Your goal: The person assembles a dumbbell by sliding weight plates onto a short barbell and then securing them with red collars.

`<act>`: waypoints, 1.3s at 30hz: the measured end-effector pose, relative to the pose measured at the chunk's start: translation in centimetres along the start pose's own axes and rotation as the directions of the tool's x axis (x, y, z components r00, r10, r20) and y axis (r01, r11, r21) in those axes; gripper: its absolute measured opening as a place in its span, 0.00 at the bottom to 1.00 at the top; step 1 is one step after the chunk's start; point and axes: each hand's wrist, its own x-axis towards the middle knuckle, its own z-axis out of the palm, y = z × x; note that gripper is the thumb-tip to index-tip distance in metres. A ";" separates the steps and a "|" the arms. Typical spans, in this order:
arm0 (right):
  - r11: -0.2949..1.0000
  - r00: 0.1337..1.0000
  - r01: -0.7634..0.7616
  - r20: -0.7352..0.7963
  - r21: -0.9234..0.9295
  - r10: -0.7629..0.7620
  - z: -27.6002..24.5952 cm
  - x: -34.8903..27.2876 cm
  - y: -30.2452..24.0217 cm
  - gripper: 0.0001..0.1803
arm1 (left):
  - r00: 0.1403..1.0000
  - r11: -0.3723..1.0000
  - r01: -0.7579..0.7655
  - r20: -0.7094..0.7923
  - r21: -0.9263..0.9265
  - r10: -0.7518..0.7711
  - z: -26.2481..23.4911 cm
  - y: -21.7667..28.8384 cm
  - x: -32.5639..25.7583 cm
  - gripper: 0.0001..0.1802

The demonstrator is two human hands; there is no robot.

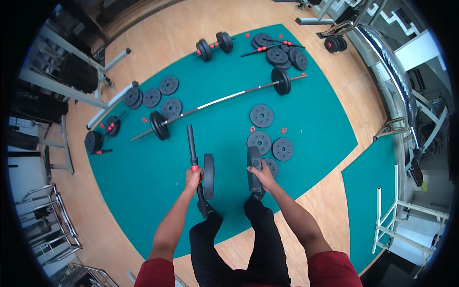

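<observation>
Left hand [193,179] is wrapping the bar [191,146] at its red collar [195,168], and a plate [209,176] is standing edge-on just beside it; can't tell if the hand's holding that too. I'd be keeping both steady, plate square to bar. Between the hands, open mat [230,162] is reaching up to the barbell [224,99]. Right hand [264,176] is clamping the second plate [251,166], and loose plates [282,149] are lying beyond it, eating into the room toward the mat's right edge.
</observation>
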 end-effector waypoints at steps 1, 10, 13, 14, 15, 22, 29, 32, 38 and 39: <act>1.000 0.999 -0.009 0.038 0.018 0.008 0.1 3.3 2.4 0.50 | 1.000 0.999 0.014 -0.005 -0.041 -0.015 0.7 -2.6 2.1 0.07; 0.837 0.969 0.229 0.033 -0.498 -0.246 4.3 28.4 14.6 0.59 | 0.967 0.902 -0.102 -0.172 0.420 0.189 4.4 -17.9 24.1 0.21; 0.605 0.897 0.398 0.157 -0.690 -0.412 4.4 34.3 15.7 0.59 | 0.953 0.877 -0.122 -0.193 0.466 0.234 4.3 -19.4 29.0 0.21; 0.579 0.880 0.420 0.160 -0.699 -0.446 4.6 36.2 15.5 0.58 | 0.953 0.887 -0.133 -0.188 0.443 0.237 4.2 -19.5 30.1 0.21; 0.562 0.872 0.431 0.165 -0.707 -0.461 5.2 37.2 15.2 0.56 | 0.958 0.897 -0.125 -0.184 0.424 0.221 4.3 -19.6 30.8 0.21; 0.561 0.873 0.417 0.145 -0.715 -0.465 6.1 38.4 13.3 0.52 | 0.984 0.975 -0.148 -0.077 0.164 0.162 7.4 -21.2 31.5 0.07; 0.495 0.783 0.496 0.121 -0.713 -0.611 5.3 41.3 12.4 0.49 | 0.987 0.969 0.005 0.158 -0.245 0.035 12.1 -24.5 30.8 0.05; 0.479 0.761 0.507 0.111 -0.717 -0.639 5.0 42.7 12.2 0.49 | 0.985 0.991 -0.044 0.159 -0.125 0.064 14.4 -23.4 30.7 0.05; 0.252 0.720 0.485 0.220 -0.837 -0.658 6.7 42.5 13.4 0.48 | 0.987 0.983 -0.087 0.147 0.159 0.064 14.2 -23.2 29.6 0.09; 0.164 0.695 0.490 0.269 -0.856 -0.667 7.3 42.4 13.7 0.48 | 0.988 0.980 -0.072 0.147 0.186 0.045 13.2 -23.1 29.8 0.10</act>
